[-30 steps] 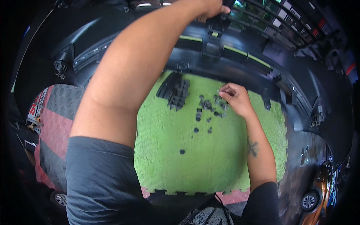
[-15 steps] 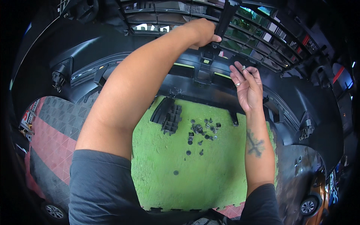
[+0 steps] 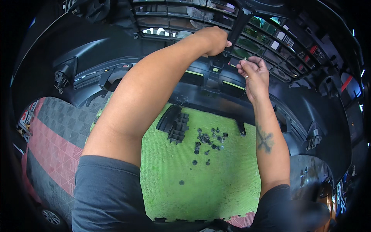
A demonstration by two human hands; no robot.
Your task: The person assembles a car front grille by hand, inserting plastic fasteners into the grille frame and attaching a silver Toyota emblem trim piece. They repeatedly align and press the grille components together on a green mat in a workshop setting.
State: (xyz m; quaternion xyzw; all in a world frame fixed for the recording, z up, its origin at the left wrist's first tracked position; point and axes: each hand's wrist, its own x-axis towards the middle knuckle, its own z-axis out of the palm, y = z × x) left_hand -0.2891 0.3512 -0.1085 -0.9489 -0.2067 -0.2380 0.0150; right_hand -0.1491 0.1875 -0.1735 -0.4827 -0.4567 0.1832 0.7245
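A large black car bumper (image 3: pixel 189 92) with a slatted grille (image 3: pixel 266 42) arches across the far side. My left hand (image 3: pixel 214 40) reaches over to the grille's middle upright bar (image 3: pixel 236 29); its fingers are curled round the grille there, partly hidden behind the hand. Lower and to the right, my right hand (image 3: pixel 255 75) is raised near the bar's foot, thumb and fingers pinched on a small pale clip (image 3: pixel 245 59). The clip's exact shape is too small to make out.
Several black fasteners (image 3: pixel 205 138) lie scattered on a green mat (image 3: pixel 220 189). A black ribbed plastic piece (image 3: pixel 178 129) rests at the mat's upper left. Grey and red floor tiles (image 3: pixel 54 135) spread to the left; an orange car (image 3: pixel 330 201) shows partly at lower right.
My right hand has moved up and slightly left toward the middle bar, its fingers curling in with the clip. My left hand stays on the grille. The whole view has shifted slightly.
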